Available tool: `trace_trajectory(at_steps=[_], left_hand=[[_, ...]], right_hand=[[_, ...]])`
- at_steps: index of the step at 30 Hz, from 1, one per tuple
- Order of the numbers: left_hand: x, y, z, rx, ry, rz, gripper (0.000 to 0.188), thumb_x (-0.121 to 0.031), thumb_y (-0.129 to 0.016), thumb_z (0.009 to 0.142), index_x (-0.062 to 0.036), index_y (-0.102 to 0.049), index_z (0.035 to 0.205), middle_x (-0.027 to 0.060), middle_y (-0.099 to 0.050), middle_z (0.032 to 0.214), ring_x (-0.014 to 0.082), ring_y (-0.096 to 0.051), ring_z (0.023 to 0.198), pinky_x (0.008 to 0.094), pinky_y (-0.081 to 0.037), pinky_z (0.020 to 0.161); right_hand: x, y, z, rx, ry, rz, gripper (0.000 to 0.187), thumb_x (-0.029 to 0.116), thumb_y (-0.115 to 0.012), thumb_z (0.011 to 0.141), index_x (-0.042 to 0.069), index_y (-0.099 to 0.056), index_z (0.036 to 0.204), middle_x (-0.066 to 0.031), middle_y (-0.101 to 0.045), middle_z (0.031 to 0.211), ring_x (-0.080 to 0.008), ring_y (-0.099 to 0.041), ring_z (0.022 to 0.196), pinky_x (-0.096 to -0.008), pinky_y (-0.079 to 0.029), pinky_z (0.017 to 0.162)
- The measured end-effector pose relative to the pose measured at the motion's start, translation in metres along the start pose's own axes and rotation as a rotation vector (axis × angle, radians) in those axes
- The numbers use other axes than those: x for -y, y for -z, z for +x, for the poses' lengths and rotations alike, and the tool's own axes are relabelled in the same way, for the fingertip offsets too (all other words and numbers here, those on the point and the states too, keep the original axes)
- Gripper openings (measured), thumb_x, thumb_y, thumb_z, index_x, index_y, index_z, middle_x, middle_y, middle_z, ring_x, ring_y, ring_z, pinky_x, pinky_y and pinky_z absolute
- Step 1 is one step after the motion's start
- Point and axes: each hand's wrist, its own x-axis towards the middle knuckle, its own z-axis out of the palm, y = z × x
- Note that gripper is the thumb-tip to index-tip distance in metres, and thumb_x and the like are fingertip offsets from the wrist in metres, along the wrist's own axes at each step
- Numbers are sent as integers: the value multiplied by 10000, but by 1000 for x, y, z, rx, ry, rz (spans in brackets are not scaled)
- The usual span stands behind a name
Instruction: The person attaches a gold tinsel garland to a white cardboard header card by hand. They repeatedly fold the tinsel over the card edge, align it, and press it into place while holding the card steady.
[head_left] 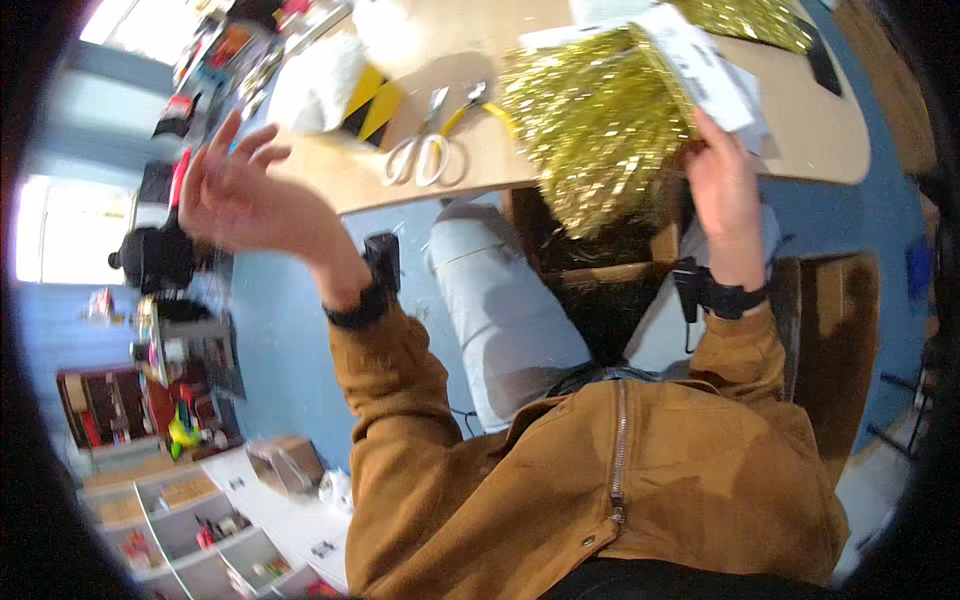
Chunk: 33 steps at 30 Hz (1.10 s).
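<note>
In my right hand point(722, 175) is a bunch of gold tinsel fringe point(595, 120), pinched at its right edge beside a white card point(698, 68). The shiny strands spread left and hang over the table's near edge. My left hand point(240, 195) is raised off the table's left side, empty, with fingers loosely bent and apart. On the table between my hands lie white-handled scissors point(430, 158) and a yellow-handled tool point(462, 112), whose exact kind I cannot tell. Left of them sits a white wrapped bundle point(325, 85) with a black-and-yellow striped side point(372, 107).
More gold tinsel point(750, 22) lies at the table's far right, beside a flat black object point(822, 62). An open cardboard box point(838, 340) stands at my right. A dark, open container point(610, 305) is between my knees. White compartment shelving point(200, 530) stands at lower left.
</note>
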Motion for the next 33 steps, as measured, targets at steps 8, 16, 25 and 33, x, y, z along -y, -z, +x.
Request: trace_trajectory(at_steps=[8, 16, 25, 33], left_hand=[[-89, -102, -104, 278, 529, -418, 151, -85, -499, 1086, -17, -443, 1208, 227, -710, 1044, 236, -738, 784, 270, -585, 587], [-112, -128, -153, 411, 751, -546, 132, -66, -536, 1073, -7, -479, 1176, 201, -699, 1106, 209, -733, 858, 281, -608, 659], [-104, -129, -190, 561, 997, -504, 111, -129, -500, 1104, -22, -484, 1128, 159, -700, 1125, 168, -709, 945, 264, -579, 778], [-104, -136, -148, 485, 619, -546, 143, -129, -448, 1116, -2, -424, 1175, 190, -695, 1128, 207, -730, 931, 285, -599, 779]], right_hand=[[5, 5, -19, 5, -34, -152, 314, 137, -739, 965, 1, -673, 1240, -35, -686, 1154, -128, -618, 1065, -279, -486, 962], [3, 7, -33, -19, -45, -167, 321, 129, -752, 959, -5, -665, 1237, -59, -709, 1156, -117, -651, 1030, -277, -527, 933], [14, -2, -33, 71, -74, -199, 379, 53, -767, 913, -34, -644, 1261, -61, -705, 1150, -116, -650, 1042, -266, -523, 925], [15, -49, -41, 158, 181, 2, 437, 10, -753, 913, -40, -570, 1306, -88, -668, 1231, -127, -647, 1091, -284, -529, 954]])
